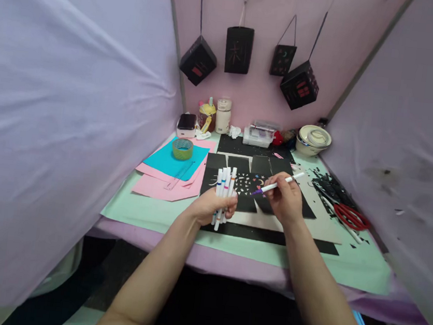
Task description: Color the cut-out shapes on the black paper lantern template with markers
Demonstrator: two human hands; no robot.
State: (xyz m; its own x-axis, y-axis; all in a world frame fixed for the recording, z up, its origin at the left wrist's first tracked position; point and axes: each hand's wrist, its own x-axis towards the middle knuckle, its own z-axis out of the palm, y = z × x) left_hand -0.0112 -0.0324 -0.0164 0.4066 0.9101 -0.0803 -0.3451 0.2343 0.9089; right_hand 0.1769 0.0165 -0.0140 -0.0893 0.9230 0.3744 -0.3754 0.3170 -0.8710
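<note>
Head view, left hand [215, 208] gripping markers [223, 187], right hand [285, 197] holding purple marker [282, 182]

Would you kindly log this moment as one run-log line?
left hand: holds markers, upright | right hand: holds purple marker over black paper | tape on blue paper | red scissors at right | black boxes hanging

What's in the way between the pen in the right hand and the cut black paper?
Nothing visible. The right hand points the white pen's purple end at the black paper. The left hand, gripping a bunch of markers, is off to the left.
</note>
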